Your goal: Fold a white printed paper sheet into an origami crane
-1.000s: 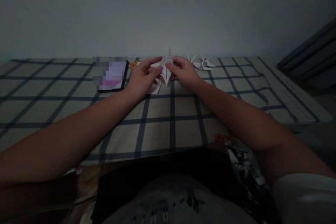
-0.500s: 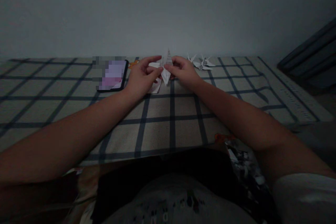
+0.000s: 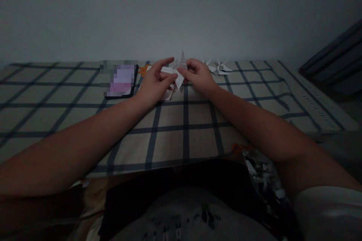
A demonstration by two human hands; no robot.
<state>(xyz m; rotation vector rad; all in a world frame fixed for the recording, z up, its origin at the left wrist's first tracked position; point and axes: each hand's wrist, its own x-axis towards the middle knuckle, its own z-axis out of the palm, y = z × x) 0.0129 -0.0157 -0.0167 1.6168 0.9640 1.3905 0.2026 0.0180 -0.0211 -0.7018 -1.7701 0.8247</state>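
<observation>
A folded piece of white paper (image 3: 180, 80) with pointed ends, lined or printed on its upper flap, is held up between both hands. My left hand (image 3: 157, 79) pinches its left side with the thumb, the index finger raised and bent above. On the other side my right hand (image 3: 198, 74) grips the paper between thumb and curled fingers. Flat white paper sheets (image 3: 167, 95) lie on the cloth under my left hand, partly covered by it. Folded paper cranes (image 3: 220, 68) sit just beyond my right hand.
A phone (image 3: 121, 80) with a lit, partly pixelated screen lies left of my left hand. An orange object (image 3: 144, 70) is behind that hand. The checked tablecloth (image 3: 169, 139) reaches back to a plain wall (image 3: 181, 15).
The folded paper has tilted slightly, its upper tip shifting a little right. My left thumb has slid a little to the right along it. The phone and cranes stay put.
</observation>
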